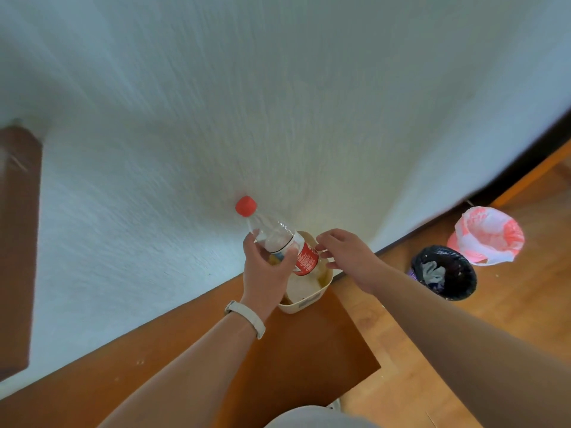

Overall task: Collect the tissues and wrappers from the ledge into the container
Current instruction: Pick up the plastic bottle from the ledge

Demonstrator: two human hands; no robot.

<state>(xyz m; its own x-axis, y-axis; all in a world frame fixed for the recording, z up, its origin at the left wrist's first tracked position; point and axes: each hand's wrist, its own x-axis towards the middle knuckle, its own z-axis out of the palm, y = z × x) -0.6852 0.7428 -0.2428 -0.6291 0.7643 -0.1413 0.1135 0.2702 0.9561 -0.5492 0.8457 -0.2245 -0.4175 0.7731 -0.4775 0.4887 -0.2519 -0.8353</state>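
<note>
A cream plastic container (301, 305) stands on the brown ledge (324, 344) against the white wall, with white tissue (301, 287) lying inside it. My left hand (267, 268) grips a clear plastic bottle (279, 234) with a red cap and red label, tilted over the container's left side. My right hand (347, 254) hovers over the container's right rim with fingers loosely spread; it holds nothing that I can make out.
On the wooden floor to the right stand a bin with a black liner (443, 273) holding some trash and a bin with a pink-and-white bag (486, 234). A dark wooden piece (17, 242) hangs at the far left.
</note>
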